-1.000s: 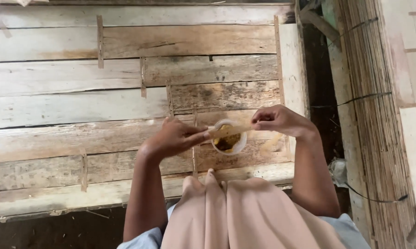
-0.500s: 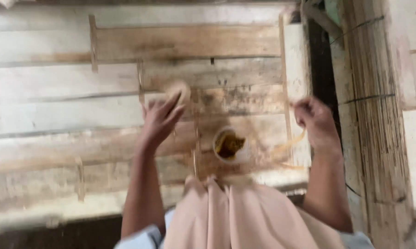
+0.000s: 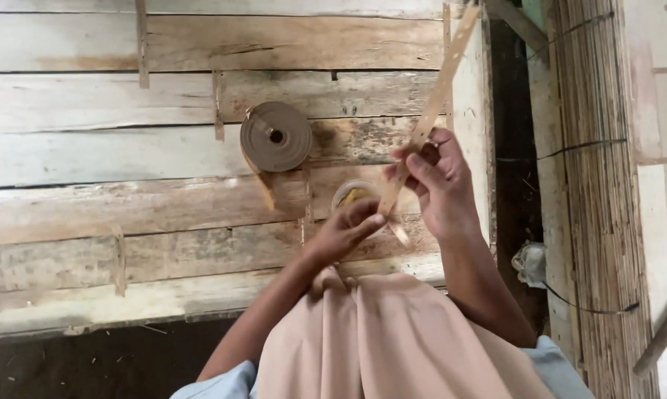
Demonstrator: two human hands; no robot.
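Head view: a long, thin tan strip (image 3: 431, 103) is held slanting up and away above the plank floor (image 3: 89, 148). It is judged light, pliant and easily creased, best gripped flat near its lower end. That end is pinched by the left hand (image 3: 346, 230); the right hand (image 3: 438, 177) is closed around it higher up. A small cup (image 3: 352, 195) of yellowish matter sits just behind the hands. A coiled roll (image 3: 276, 136) lies apart.

You're holding a pale tan strip (image 3: 431, 111); the roll (image 3: 276, 137) is showing grey-brown rings, the cup (image 3: 354, 196) yellow-brown paste, the planks (image 3: 89, 155) weathered grey-brown grain, your skirt (image 3: 392, 340) beige.
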